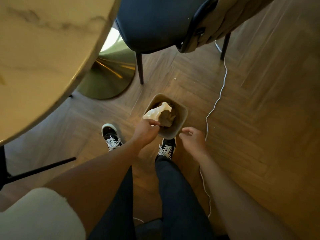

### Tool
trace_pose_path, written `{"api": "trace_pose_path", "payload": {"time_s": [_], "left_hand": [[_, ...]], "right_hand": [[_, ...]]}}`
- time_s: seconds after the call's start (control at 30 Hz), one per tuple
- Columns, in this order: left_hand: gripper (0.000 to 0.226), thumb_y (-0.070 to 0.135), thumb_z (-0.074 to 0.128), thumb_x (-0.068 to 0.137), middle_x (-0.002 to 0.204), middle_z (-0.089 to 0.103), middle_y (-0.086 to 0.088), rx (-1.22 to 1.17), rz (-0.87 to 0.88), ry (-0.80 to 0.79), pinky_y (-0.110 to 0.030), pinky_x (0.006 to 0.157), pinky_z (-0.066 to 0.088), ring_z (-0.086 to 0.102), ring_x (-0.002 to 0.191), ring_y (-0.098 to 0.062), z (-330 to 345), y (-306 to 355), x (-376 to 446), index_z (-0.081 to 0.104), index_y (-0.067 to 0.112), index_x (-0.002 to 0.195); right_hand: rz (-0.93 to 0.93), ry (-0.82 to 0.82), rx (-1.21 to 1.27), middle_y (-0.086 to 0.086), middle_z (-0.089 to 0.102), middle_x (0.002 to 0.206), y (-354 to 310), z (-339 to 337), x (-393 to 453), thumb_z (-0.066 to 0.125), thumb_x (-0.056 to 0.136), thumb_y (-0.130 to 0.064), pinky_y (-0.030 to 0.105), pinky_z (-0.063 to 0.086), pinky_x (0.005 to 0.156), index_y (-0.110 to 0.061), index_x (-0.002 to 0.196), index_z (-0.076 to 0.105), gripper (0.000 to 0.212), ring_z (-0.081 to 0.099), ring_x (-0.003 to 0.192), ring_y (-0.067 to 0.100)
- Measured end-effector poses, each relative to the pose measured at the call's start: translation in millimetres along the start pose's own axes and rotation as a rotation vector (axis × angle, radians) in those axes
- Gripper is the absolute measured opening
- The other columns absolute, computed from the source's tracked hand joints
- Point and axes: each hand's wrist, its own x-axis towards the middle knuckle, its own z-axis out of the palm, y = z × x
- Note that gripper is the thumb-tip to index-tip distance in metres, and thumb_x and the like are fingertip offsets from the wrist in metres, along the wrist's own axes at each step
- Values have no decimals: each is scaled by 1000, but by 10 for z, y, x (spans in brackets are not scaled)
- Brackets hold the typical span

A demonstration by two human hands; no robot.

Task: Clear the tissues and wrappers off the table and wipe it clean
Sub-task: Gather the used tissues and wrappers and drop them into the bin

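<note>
A small beige bin [183,118] stands on the wooden floor in front of my feet. A crumpled white tissue [156,111] hangs over its left rim, above brown crumpled paper [167,118] inside. My left hand [146,131] is at the bin's near-left corner, thumb and forefinger pinched at the tissue's near end. My right hand [194,138] hovers just right of the bin's near corner, with its fingers loosely spread and nothing in it. The marble table top [43,54] fills the upper left; its visible part is bare.
The table's brass base [110,78] stands left of the bin. A dark blue chair [155,23] with a beige garment [225,21] over its back is beyond it. A white cable [215,104] snakes across the floor on the right. A black chair leg [41,168] lies at the left.
</note>
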Motion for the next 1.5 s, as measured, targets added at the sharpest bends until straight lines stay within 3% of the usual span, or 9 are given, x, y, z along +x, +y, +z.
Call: {"api": "trace_pose_path", "payload": {"time_s": [0.23,0.37,0.5,0.7,0.83,1.1,1.27,1.37,1.5], "left_hand": [[20,18,55,96,97,62,10,-94,62,-17,-11,58,45,58,79,-4,-436,61,-652,65,22,113],[16,19,59,94,103,67,0,-146,132,-12,-19,71,47,63,91,-14,-750,19,-1138,66,23,107],[15,19,59,93,97,66,-1,-193,222,15,-23,75,48,61,86,-9,-1128,-65,-1634,66,30,100],[20,16,65,89,94,71,7,-301,266,119,-27,85,53,66,91,-9,-1791,-358,-2132,69,36,93],[16,14,63,91,91,70,9,-364,293,207,-15,72,49,64,86,-7,-2339,-521,-2314,71,28,95],[15,9,65,87,93,72,-1,-435,377,359,-24,75,49,64,77,-2,-3420,-766,-2331,71,21,92],[16,11,65,86,116,63,2,-297,379,504,-23,74,43,57,73,0,-3776,-794,-2209,70,23,96],[19,12,66,85,141,44,2,-87,450,547,-23,78,40,54,78,-5,-3939,-716,-2108,70,17,103],[22,11,60,88,149,37,-4,152,550,522,-22,84,43,61,95,-16,-4109,-616,-1913,68,19,106]], "right_hand": [[-43,6,33,1,63,113,-374,-79,-558,62,90,-21,26,47,80,-20,114,64,24,58,91,10],[-125,-3,45,-3,64,92,-771,-63,-999,61,92,-18,16,44,64,-18,112,63,20,54,74,1],[-214,-42,18,-7,60,95,-1154,75,-1518,58,94,-19,13,40,62,-17,117,61,23,54,81,0],[-558,11,-208,-15,56,96,-1761,547,-2165,53,96,-24,18,44,74,-26,119,60,25,54,89,-1],[-769,15,-285,-3,59,113,-2303,1016,-2371,53,94,-20,27,47,89,-20,120,61,27,53,102,7],[-997,141,-636,16,50,124,-3240,1754,-2345,53,92,-18,37,47,90,-19,128,60,36,52,110,33],[-963,201,-887,14,40,138,-3498,1989,-2242,48,93,-20,39,43,96,-20,129,60,38,43,119,36],[-965,230,-878,12,51,125,-3562,2072,-2201,47,93,-19,38,46,86,-13,115,67,30,49,107,35],[-987,266,-765,13,62,104,-3564,2128,-2187,51,92,-13,38,45,77,-8,103,73,25,56,97,32]]}}
